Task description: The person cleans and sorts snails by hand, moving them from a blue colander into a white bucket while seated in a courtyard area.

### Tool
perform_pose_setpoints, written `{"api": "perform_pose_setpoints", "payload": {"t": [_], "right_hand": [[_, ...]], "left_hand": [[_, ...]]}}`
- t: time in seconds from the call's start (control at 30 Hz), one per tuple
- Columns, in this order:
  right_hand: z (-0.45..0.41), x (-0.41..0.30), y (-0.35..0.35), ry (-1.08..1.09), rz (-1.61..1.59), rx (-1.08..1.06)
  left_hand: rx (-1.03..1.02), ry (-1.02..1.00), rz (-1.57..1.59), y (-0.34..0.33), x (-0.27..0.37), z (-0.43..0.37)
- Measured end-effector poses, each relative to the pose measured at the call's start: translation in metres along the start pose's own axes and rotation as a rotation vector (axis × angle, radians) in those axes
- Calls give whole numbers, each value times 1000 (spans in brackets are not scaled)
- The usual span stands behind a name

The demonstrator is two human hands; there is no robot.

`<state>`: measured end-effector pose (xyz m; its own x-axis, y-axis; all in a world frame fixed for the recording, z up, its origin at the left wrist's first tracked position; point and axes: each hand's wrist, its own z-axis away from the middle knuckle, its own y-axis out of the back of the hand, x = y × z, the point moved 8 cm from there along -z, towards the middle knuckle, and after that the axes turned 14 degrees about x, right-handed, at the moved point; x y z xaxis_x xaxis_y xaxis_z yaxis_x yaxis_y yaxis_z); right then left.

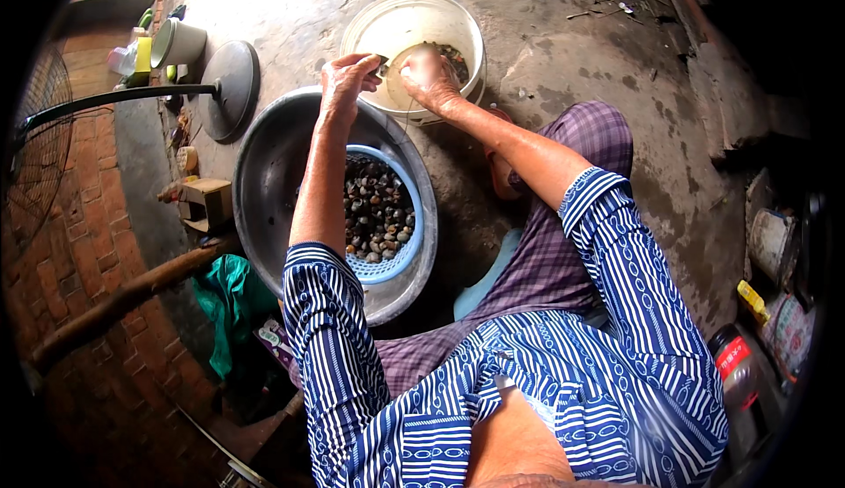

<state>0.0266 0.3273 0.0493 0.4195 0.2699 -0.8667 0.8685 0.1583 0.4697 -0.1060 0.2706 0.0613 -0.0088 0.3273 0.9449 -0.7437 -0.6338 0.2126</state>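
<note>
A cream plastic bucket (370,16) stands on the floor before me, with small dark and orange bits at its bottom right. Over its left rim, my left hand (346,82) pinches a small dark object, perhaps a snail shell (381,67). My right hand (430,79) is over the bucket, fingers curled; a blurred patch hides its fingertips and anything in them. Below my left forearm, a large grey basin (264,151) holds a blue plastic colander (414,204) filled with snails (379,214), partly hidden by that forearm.
A fan's round base (231,92) and a grey pot (181,42) stand left of the bucket. A cardboard box (208,201), green plastic bag (228,310) and wooden pole (132,296) lie left of the basin. A red-labelled jar (733,362) is at lower right.
</note>
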Motion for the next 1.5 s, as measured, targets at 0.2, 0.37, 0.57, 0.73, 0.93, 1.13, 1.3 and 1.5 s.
{"api": "perform_pose_setpoints", "payload": {"t": [0.2,0.37,0.57,0.73,0.93,1.13,1.3,1.5], "right_hand": [[-3,20,-17,-150,-167,5],[-1,22,-32,-258,-355,-90],[-4,17,-34,-192,-320,-221],[-10,4,-17,-12,-127,-102],[-6,2,-8,-26,18,-79],[-6,-1,-3,-25,-112,14],[-8,7,-11,-151,-202,-5],[-7,24,-33,-233,-317,-110]], "left_hand": [[-16,70,-16,4,-4,-11],[-95,141,100,-1,-11,-12],[-185,-36,-79,-3,6,-6],[-178,-145,-306,-10,12,-8],[-96,-158,-441,-10,12,-7],[-87,-110,-354,-4,13,-11],[-56,-91,-332,-2,8,-15],[-71,-79,-342,-13,12,-12]]}}
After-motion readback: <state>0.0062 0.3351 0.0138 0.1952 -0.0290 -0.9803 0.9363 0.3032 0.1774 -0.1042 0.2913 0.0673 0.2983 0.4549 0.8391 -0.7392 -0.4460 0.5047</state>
